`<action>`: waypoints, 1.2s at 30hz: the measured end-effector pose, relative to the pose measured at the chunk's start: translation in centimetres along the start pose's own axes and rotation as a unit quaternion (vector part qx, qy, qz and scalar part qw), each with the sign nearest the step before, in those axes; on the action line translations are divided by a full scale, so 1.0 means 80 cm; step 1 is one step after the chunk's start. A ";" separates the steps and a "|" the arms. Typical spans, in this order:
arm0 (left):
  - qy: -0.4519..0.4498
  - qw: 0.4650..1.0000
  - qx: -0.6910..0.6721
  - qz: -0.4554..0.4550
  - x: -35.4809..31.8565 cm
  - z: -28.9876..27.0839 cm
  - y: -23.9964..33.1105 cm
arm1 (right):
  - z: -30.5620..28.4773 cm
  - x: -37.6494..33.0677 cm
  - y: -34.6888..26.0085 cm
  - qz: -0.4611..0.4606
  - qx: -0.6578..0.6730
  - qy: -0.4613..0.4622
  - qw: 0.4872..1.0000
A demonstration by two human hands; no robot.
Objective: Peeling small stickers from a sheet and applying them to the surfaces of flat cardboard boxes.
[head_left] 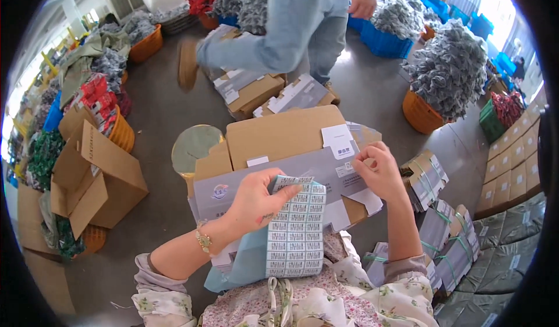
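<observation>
My left hand [259,202] is closed on a strip of printed stickers [296,234], thumb on top near its upper end. The strip hangs down over my lap, with its pale blue backing [244,263] showing to the left. In front of me lies a flattened cardboard carton [285,132], grey-printed with a brown flap. My right hand [377,170] is at the carton's right side, beside a white printed panel [339,142]. Its thumb and forefinger are pinched together; whatever is between them is too small to make out.
A person in jeans [279,30] strides past beyond more flat cartons [253,94]. An open cardboard box [102,176] stands at left. Strapped carton bundles [434,234] lie at right. An orange basket [420,112] heaped with grey pieces is farther back. A round stool [198,146] stands left of the carton.
</observation>
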State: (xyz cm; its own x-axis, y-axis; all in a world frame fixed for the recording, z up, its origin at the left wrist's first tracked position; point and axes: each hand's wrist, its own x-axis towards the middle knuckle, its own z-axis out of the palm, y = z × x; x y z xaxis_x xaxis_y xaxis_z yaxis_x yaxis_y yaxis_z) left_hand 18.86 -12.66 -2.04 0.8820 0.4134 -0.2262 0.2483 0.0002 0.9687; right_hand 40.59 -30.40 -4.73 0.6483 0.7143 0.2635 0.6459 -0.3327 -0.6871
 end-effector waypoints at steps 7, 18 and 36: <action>-0.014 1.000 -0.006 0.001 0.007 0.003 0.006 | 0.007 -0.005 0.015 0.016 -0.095 -0.004 0.995; 0.083 0.987 0.115 0.073 0.010 0.005 -0.020 | 0.006 -0.001 -0.001 0.100 -0.129 -0.045 0.986; 0.031 0.991 0.040 0.122 -0.006 0.004 0.024 | 0.015 0.003 0.275 0.265 0.311 0.329 0.851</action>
State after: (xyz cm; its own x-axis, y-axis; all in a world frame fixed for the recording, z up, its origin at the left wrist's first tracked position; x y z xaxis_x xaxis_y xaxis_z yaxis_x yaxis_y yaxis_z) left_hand 19.05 -13.11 -0.10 0.8943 0.4469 0.0237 0.0629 -0.1779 0.9820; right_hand 54.49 -36.80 -20.56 0.9999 -0.0024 -0.0125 -0.0124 0.0355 -0.9993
